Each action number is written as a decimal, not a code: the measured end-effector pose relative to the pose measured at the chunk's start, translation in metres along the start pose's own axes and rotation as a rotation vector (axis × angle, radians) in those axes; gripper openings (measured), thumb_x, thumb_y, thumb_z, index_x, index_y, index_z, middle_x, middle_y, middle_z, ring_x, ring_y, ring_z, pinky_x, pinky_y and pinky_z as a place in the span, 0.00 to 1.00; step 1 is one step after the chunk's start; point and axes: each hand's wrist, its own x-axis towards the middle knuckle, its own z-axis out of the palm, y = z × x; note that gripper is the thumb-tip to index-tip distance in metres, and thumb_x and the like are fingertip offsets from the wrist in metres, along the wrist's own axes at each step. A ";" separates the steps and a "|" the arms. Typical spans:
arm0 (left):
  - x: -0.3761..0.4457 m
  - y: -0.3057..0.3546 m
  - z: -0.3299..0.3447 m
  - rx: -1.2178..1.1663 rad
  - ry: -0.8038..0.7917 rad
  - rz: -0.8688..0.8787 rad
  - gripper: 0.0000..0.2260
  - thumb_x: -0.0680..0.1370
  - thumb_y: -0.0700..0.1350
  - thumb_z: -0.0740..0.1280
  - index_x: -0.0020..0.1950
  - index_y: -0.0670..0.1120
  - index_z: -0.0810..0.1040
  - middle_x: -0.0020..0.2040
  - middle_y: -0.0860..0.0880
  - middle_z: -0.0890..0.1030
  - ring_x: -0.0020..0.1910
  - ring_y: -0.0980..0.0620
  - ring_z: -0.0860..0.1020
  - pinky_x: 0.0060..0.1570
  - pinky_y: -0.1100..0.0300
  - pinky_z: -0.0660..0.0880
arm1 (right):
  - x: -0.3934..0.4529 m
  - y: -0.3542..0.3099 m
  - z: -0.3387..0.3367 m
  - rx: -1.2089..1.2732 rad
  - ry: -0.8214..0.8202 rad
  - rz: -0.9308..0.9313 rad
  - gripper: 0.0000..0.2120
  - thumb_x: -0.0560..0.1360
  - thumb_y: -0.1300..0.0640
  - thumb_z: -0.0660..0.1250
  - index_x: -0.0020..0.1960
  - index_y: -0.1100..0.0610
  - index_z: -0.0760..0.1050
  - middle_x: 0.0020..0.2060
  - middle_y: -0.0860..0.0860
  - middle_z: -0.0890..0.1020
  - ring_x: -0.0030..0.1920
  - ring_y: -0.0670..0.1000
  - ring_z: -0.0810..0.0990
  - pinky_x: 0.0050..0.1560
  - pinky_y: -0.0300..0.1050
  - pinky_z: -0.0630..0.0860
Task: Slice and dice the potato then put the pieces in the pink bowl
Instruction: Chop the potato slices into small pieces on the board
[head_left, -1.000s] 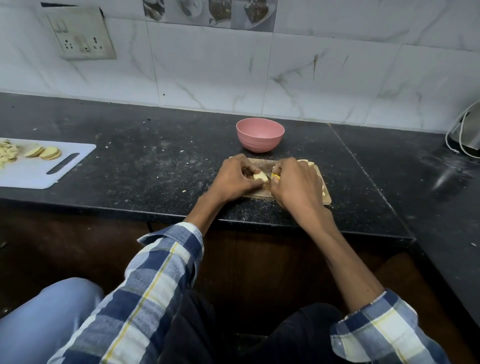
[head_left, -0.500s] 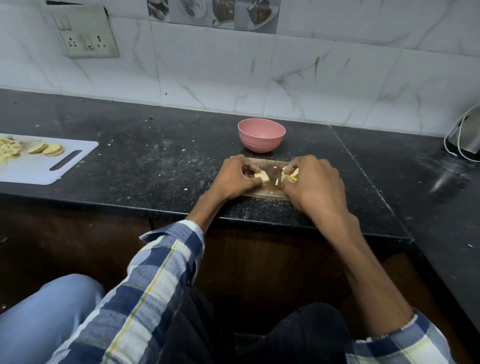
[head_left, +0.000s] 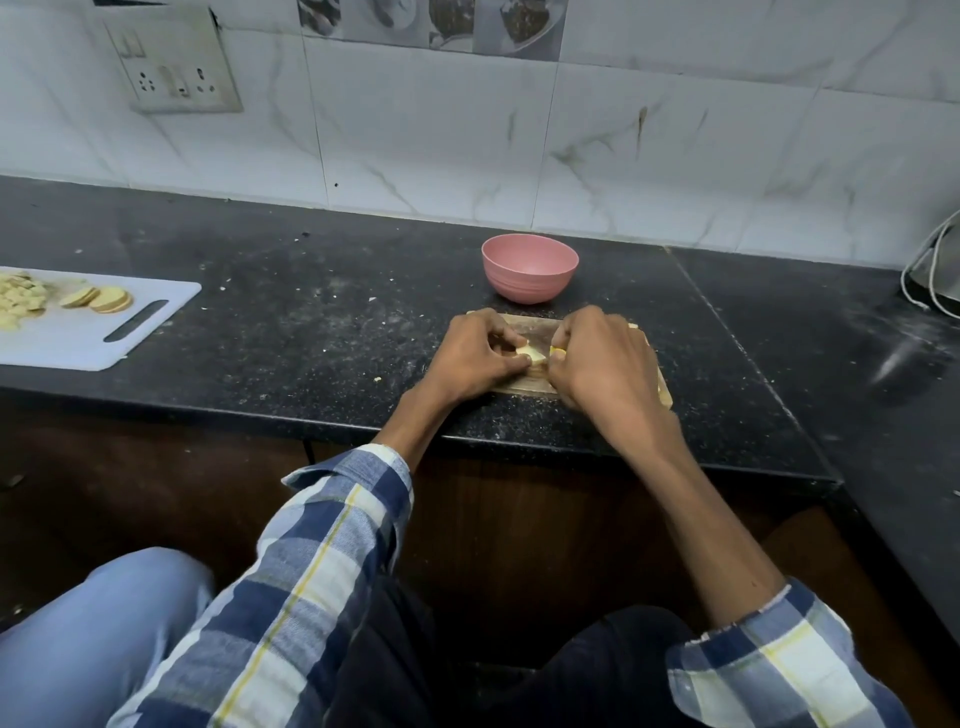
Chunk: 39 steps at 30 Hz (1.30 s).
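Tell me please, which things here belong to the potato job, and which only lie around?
Job: left hand, right hand, potato piece, wooden board, pink bowl.
Lying about: white cutting board with slices, wall socket, cable.

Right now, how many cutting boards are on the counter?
2. A white cutting board lies at the far left with potato slices on it. A wooden cutting board lies in front of the pink bowl, mostly covered by both hands.
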 end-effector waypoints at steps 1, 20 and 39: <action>0.000 -0.001 0.000 0.002 -0.002 0.005 0.08 0.69 0.44 0.81 0.46 0.46 0.88 0.44 0.51 0.84 0.34 0.59 0.76 0.36 0.68 0.70 | -0.005 0.001 -0.004 -0.009 -0.012 0.003 0.10 0.75 0.58 0.72 0.56 0.54 0.80 0.54 0.56 0.82 0.55 0.61 0.80 0.46 0.48 0.69; -0.005 0.000 -0.007 -0.058 0.001 0.001 0.08 0.69 0.40 0.82 0.46 0.43 0.89 0.43 0.52 0.86 0.38 0.59 0.82 0.41 0.70 0.75 | 0.002 -0.006 0.021 0.000 0.066 -0.028 0.09 0.77 0.56 0.69 0.57 0.54 0.79 0.53 0.57 0.83 0.53 0.62 0.80 0.49 0.53 0.75; -0.006 0.001 -0.007 -0.052 0.003 -0.012 0.08 0.70 0.42 0.83 0.47 0.43 0.89 0.43 0.52 0.86 0.40 0.58 0.83 0.41 0.71 0.76 | -0.019 -0.001 -0.017 -0.029 -0.087 0.019 0.12 0.75 0.58 0.74 0.57 0.53 0.80 0.53 0.54 0.83 0.53 0.58 0.81 0.45 0.48 0.70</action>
